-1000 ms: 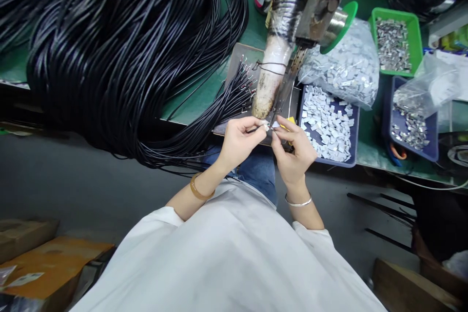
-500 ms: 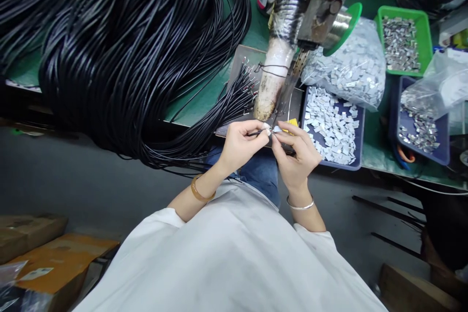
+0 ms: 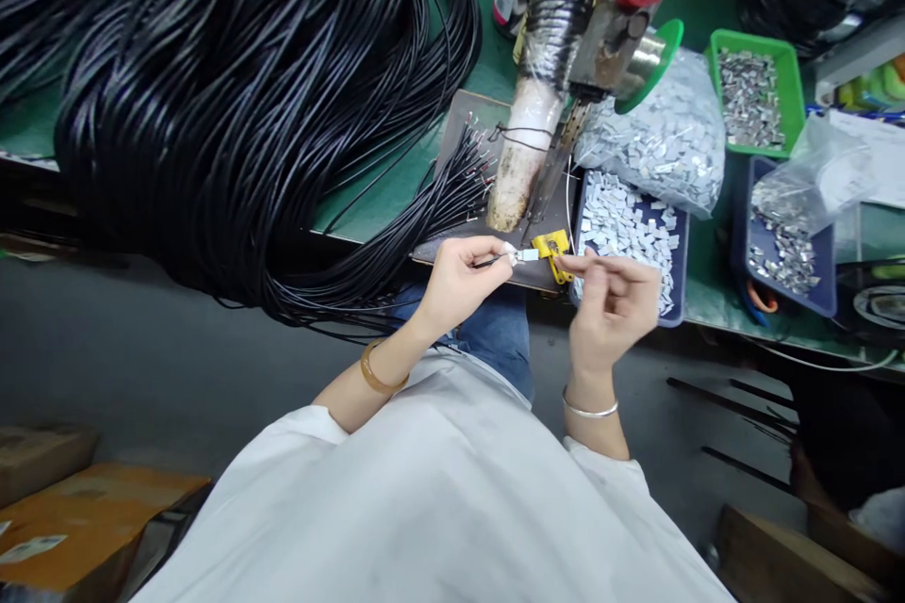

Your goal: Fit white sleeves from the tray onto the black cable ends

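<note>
My left hand (image 3: 463,281) pinches the end of a black cable (image 3: 486,261) between thumb and fingertips. A small pale rectangular piece (image 3: 527,255) sticks out at the cable's tip. My right hand (image 3: 614,301) is apart from it, index finger stretched toward the left and the other fingers loosely bent, slightly blurred; nothing shows in it. It hovers over the near left part of a blue tray (image 3: 680,278) of small pale pieces (image 3: 626,231). Just beyond the cable's tip, a yellow fixture (image 3: 551,245) sits at the edge of a dark board (image 3: 459,118).
Large bundles of black cable (image 3: 247,113) cover the left of the green bench. A wrapped duct hose (image 3: 519,141) comes down before me, beside a solder-like wire spool (image 3: 647,61). Right stand a bag of pale pieces (image 3: 657,132), a green tray (image 3: 796,99) and another blue tray (image 3: 824,292).
My right hand has let go of the pale piece and moved right, away from the cable's end. My left hand keeps its pinch, almost in place. The view has shifted slightly.
</note>
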A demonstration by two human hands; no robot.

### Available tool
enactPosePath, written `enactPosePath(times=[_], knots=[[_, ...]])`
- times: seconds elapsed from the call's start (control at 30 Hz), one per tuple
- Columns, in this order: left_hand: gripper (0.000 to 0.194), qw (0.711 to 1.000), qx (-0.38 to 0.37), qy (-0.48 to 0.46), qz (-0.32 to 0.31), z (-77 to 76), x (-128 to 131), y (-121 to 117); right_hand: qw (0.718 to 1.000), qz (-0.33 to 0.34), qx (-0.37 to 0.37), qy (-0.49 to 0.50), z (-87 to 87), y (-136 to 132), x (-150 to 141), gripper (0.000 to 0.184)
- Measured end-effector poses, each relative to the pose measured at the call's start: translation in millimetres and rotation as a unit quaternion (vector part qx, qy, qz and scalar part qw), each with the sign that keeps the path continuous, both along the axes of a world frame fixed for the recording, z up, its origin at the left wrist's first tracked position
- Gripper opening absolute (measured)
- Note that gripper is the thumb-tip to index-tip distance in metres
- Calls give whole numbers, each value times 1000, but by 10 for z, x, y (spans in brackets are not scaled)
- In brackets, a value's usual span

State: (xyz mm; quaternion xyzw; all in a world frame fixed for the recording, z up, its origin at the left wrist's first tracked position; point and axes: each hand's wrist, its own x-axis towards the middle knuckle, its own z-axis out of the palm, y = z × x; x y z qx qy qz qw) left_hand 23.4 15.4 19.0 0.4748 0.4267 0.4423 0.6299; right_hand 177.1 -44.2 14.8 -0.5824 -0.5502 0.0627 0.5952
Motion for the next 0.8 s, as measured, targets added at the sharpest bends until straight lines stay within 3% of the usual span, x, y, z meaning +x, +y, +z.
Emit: enactPosePath(times=[0.1,0.23,0.8], knots=[[8,1000,14,-3,-3,-17,6,2,994,18,-11,-112,-71,14,-43,8],[8,999,32,4,0,-41,13,9,984,39,-3,-172,-107,80,-92,7],[11,997,53,49,0,-34,4,-10,987,41,-17,-156,-50,157,-149,12]])
